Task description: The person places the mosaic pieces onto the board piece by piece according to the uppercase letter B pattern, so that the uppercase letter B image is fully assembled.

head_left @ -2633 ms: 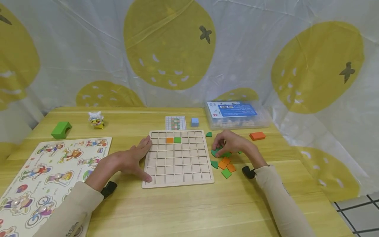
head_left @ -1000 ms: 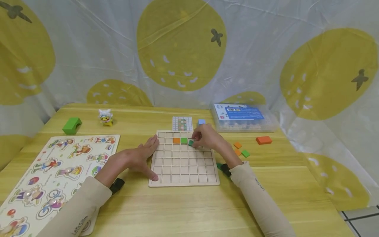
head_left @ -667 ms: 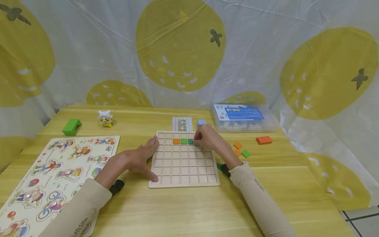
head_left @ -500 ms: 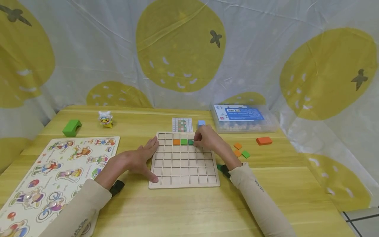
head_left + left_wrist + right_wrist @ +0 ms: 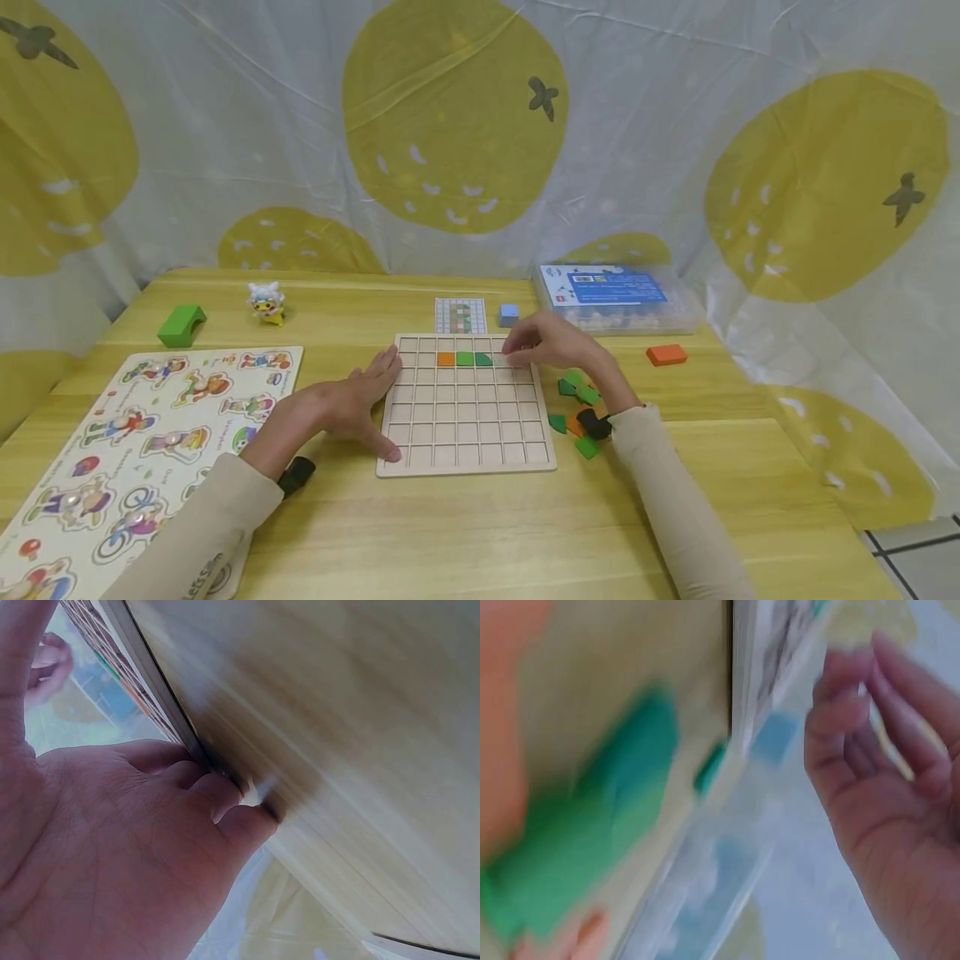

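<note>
Small flat green tile [image 5: 483, 359]: likely light, stiff; best pinched by edges. Left hand [image 5: 352, 406] flat against grid board [image 5: 467, 450]; right hand [image 5: 551, 342] loose, empty.

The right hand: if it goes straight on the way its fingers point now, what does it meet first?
Probably the dark green tile in the grid board. The right hand hovers over the board's right side, fingers pointing left along that row. How high the hand is above the board is unclear.
</note>
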The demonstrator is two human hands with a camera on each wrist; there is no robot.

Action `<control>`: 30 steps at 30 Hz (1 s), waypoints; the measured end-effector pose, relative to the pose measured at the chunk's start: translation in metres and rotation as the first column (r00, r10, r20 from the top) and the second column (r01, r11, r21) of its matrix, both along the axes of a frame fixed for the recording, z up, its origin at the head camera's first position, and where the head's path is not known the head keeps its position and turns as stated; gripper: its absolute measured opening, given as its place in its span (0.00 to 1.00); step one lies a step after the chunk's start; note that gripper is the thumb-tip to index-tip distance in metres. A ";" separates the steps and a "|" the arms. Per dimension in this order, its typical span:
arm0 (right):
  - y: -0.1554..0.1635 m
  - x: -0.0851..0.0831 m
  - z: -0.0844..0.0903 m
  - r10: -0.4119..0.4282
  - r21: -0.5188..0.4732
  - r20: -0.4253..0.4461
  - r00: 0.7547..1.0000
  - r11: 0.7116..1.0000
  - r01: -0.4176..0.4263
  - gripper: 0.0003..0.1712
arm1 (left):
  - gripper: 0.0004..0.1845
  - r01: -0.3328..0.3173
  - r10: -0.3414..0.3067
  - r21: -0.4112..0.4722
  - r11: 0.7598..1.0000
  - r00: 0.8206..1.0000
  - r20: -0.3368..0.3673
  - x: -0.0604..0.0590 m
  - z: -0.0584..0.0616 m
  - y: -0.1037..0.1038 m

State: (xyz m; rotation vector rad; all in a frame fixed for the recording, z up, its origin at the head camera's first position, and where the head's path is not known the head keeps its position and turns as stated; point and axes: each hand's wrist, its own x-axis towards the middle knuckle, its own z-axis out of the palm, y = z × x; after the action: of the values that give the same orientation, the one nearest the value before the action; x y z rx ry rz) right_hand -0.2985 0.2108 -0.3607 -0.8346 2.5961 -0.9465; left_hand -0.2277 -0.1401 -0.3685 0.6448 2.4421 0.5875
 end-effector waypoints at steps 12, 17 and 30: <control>0.086 -0.006 0.000 -0.073 -0.087 0.039 0.997 0.993 0.076 0.13 | 0.77 0.001 -0.001 0.032 0.999 1.000 0.005 0.000 0.002 0.000; 0.095 -0.006 -0.009 -0.087 -0.098 0.040 0.995 0.991 0.091 0.14 | 0.77 0.004 -0.004 0.031 0.999 1.000 0.000 0.001 -0.001 0.001; 0.131 0.010 -0.012 -0.127 -0.013 0.064 0.990 0.992 0.128 0.16 | 0.77 0.025 -0.025 0.043 0.999 1.000 -0.001 0.000 0.000 -0.001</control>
State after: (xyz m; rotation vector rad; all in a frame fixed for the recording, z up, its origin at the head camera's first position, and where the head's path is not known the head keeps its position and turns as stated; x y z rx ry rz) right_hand -0.2884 0.3420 -0.3730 -0.6379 2.6159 -1.0138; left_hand -0.2279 -0.1415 -0.3689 0.6920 2.4246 0.6318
